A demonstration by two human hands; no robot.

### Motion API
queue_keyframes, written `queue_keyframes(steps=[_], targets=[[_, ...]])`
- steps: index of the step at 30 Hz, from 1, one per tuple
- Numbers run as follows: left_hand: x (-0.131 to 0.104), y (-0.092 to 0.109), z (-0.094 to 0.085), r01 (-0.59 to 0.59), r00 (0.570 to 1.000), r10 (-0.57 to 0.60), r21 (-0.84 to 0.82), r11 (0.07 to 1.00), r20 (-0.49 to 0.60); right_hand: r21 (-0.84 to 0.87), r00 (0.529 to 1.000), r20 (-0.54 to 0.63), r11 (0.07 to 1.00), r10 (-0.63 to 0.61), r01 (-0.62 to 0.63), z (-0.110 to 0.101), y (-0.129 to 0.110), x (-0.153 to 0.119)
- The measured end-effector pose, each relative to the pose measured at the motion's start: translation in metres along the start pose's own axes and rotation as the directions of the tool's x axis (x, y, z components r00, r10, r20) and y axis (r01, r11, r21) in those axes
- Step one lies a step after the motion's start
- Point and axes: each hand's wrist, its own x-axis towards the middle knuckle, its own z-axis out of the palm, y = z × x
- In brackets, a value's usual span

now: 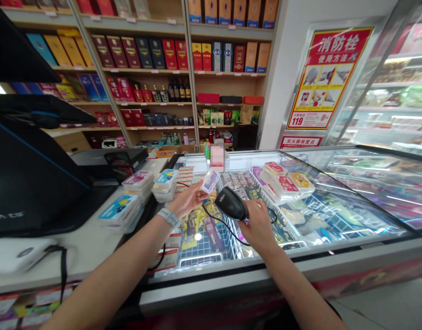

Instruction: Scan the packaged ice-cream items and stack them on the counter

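My left hand (190, 199), with a light watch on its wrist, holds a small white-and-purple packet (210, 181) by its edge above the glass freezer lid. Just right of it, my right hand (259, 222) is wrapped round the handle of a black barcode scanner (231, 204), whose head points towards the packet. A black cable (219, 220) curves over the glass below the scanner. Stacks of flat clear boxes with purple labels (138, 179) and blue labels (165, 178) stand left of my left hand. More boxes with red and yellow labels (287, 184) lie on the glass to the right.
A glass-topped freezer (231, 282) spans the front. On the left counter (90, 247) stand a black checkout terminal (35, 169) and a white device (18, 254). Shelves of boxed goods (145, 71) line the back, beside a red wall poster (329, 78).
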Motion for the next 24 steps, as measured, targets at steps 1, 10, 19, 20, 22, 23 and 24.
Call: queue_keyframes(steps=[1, 10, 19, 20, 22, 23, 24], targets=[[-0.006, -0.002, -0.004, 0.042, 0.999, -0.040, -0.086, 0.995, 0.018, 0.000, 1.000, -0.002, 1.000, -0.002, 0.002, 0.000, 0.000, 0.000], [-0.028, -0.009, -0.006, 0.195, 0.980, -0.187, -0.586, 0.787, 0.075, -0.021, 0.998, 0.040, 0.999, -0.043, 0.044, 0.001, 0.001, 0.000], [-0.030, -0.006, -0.003, 0.194, 0.979, -0.188, -0.607, 0.770, 0.075, -0.042, 0.997, 0.058, 0.998, -0.054, 0.057, 0.001, 0.000, 0.000], [-0.030, -0.006, -0.002, 0.194, 0.980, -0.186, -0.605, 0.772, 0.077, -0.044, 0.997, 0.062, 0.997, -0.053, 0.056, 0.001, 0.000, 0.000], [-0.029, -0.006, -0.001, 0.193, 0.980, -0.182, -0.601, 0.776, 0.079, -0.049, 0.996, 0.070, 0.997, -0.055, 0.058, 0.000, 0.000, 0.001], [-0.029, -0.006, -0.001, 0.191, 0.981, -0.179, -0.598, 0.778, 0.079, -0.049, 0.995, 0.075, 0.997, -0.059, 0.063, 0.000, 0.000, 0.001], [-0.029, -0.006, -0.001, 0.187, 0.981, -0.175, -0.597, 0.780, 0.079, -0.047, 0.995, 0.077, 0.997, -0.063, 0.067, 0.000, 0.000, 0.001]])
